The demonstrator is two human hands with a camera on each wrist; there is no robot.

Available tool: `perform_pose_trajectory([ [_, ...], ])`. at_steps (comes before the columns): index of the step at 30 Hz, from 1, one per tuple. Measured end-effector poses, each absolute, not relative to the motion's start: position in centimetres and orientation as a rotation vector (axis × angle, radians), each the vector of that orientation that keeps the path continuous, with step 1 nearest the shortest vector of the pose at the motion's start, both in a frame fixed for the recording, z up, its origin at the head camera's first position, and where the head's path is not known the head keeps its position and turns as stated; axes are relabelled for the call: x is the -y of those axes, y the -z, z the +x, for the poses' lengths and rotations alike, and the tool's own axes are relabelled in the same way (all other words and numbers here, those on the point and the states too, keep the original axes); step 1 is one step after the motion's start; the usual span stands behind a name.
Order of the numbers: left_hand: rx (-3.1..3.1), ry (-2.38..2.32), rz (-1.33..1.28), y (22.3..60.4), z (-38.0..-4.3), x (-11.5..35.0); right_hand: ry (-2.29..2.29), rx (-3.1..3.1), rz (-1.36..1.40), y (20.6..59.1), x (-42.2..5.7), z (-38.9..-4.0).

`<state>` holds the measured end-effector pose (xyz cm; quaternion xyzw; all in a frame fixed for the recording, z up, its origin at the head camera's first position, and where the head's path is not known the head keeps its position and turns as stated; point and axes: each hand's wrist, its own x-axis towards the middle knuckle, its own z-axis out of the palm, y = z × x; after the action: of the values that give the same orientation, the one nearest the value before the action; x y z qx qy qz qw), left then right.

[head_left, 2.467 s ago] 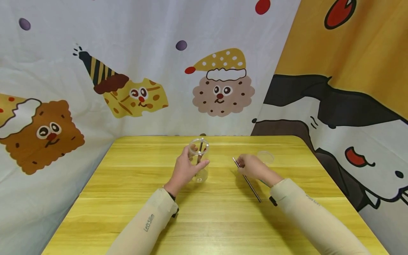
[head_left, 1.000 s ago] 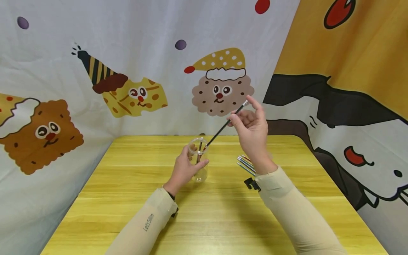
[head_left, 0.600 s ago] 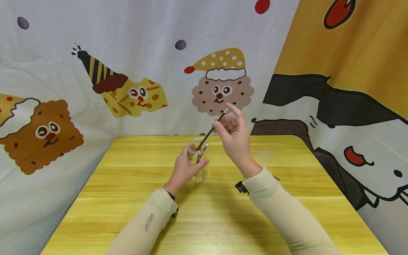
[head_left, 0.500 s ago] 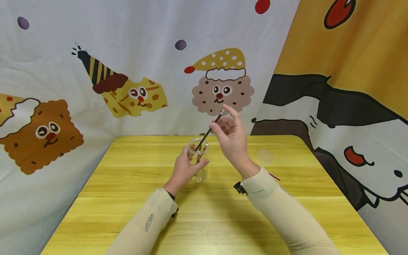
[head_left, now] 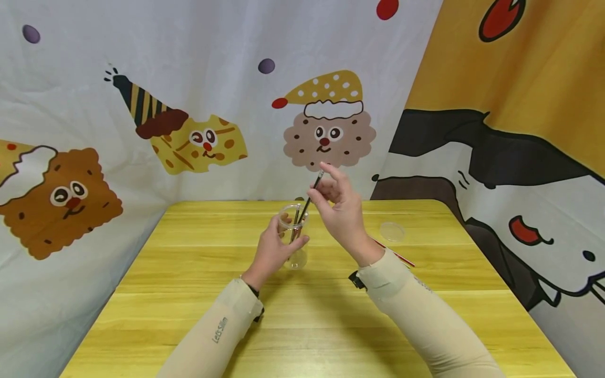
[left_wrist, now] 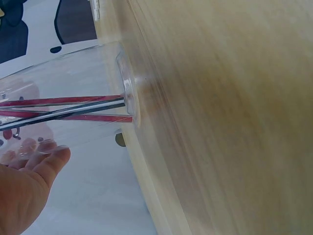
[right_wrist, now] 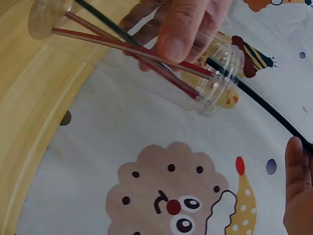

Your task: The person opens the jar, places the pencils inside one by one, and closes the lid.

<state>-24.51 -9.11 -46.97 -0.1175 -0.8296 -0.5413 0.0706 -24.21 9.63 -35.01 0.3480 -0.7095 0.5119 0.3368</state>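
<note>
My left hand (head_left: 275, 248) grips a clear plastic jar (head_left: 298, 258) that stands on the table, its mouth uncovered. Inside lean red pencils (right_wrist: 132, 48) and a dark pencil (right_wrist: 105, 22), their ends at the jar's bottom in the left wrist view. Over the mouth, my right hand (head_left: 344, 216) pinches a black pencil (head_left: 312, 193) between thumb and fingers, the index fingertip at its silvery-white top end. This pencil's lower part is inside the jar, tilted, as the right wrist view also shows. The left palm hides part of the jar.
A round clear lid (head_left: 393, 231) lies on the wooden table (head_left: 302, 325), right of my right hand. Red and other pencils (head_left: 402, 257) lie near it, partly hidden by my right forearm. A printed curtain (head_left: 222, 42) hangs behind the table's far edge.
My right hand picked up the black pencil from the table, raised it and brought it left to the jar. It has since lowered, and the pencil stands deeper and steeper. The left hand stayed put.
</note>
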Motion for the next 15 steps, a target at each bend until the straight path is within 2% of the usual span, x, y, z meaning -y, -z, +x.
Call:
perform_pose_trajectory([
  [15,2.505,1.608,-0.356,47.1,-24.5,9.1,-1.204,1.997,0.823,37.2,-10.4,-25.6],
])
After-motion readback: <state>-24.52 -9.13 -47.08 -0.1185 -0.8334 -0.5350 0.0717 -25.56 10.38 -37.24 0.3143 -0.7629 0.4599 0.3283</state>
